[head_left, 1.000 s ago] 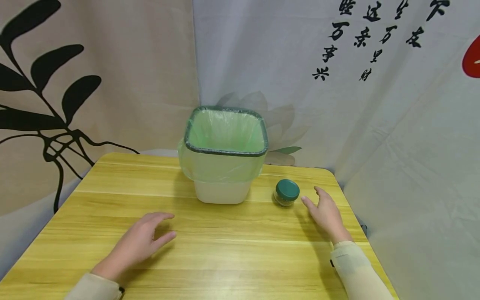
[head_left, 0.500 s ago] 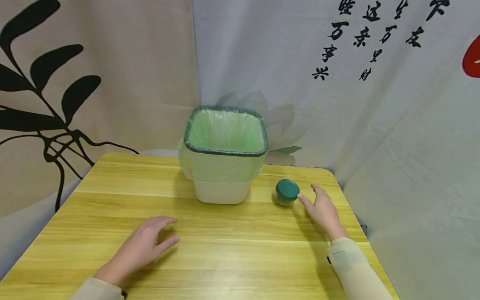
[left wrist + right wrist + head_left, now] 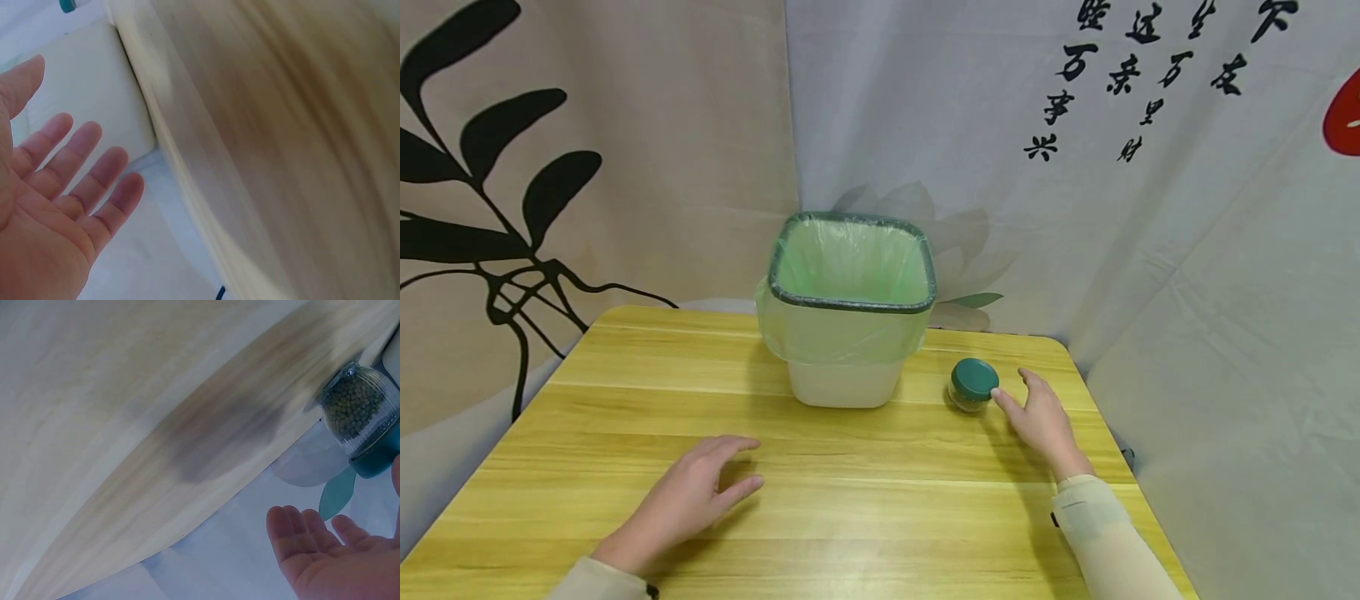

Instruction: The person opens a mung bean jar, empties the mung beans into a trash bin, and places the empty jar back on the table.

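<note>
Plainly, the glass jar (image 3: 973,385) of small green beans (image 3: 354,406) stands upright towards the 2 o'clock of the desk (image 3: 835,533), its dark green lid (image 3: 975,377) on; the white bin (image 3: 847,387), lined with a pale green bag (image 3: 850,335), is at the jar's 10 o'clock; the right hand (image 3: 1037,421) is at its 4 o'clock, wide and holding nothing, the thumb tip at the lid's edge, though contact cannot be told; the left hand (image 3: 696,483), at the desk's 9 o'clock, is likewise wide and unloaded. Probably the step in hand is gripping the jar; to do it well, guide the fingers round its 1 o'clock side and the thumb to its 7 before squeezing; favour the glass over the lid, which might twist; press evenly, since a thumb landing first could nudge the jar away.
</note>
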Demonstrator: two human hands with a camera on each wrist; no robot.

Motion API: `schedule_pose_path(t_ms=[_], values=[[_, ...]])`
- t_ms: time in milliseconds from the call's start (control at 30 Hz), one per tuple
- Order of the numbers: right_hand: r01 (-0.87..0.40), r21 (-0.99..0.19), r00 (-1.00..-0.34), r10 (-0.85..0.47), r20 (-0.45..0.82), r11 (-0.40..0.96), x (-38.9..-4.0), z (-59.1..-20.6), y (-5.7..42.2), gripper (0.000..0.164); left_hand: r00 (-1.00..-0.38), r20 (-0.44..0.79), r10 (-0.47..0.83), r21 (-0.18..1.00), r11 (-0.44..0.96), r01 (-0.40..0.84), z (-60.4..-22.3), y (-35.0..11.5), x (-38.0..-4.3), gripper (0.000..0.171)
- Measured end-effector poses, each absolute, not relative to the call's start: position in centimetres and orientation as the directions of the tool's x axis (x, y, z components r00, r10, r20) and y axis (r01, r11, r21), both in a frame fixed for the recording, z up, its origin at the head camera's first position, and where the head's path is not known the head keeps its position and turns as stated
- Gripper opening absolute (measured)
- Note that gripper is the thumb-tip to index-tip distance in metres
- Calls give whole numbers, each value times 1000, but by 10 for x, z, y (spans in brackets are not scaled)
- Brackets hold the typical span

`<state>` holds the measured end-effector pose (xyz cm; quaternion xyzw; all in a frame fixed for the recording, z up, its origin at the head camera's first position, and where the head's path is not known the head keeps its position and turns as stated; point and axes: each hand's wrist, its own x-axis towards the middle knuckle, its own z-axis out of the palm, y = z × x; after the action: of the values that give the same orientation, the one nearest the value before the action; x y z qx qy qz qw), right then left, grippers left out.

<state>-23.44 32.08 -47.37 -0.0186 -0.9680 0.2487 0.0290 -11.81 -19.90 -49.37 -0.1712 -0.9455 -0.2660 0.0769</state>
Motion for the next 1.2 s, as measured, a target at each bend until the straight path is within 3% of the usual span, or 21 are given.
schedule_pose_path(t_ms=[1200], values=[[-33,-487,-997,3,72,873,-240,-486,313,89,-938,231,260,532,773,345,-495,-186,-109,47]])
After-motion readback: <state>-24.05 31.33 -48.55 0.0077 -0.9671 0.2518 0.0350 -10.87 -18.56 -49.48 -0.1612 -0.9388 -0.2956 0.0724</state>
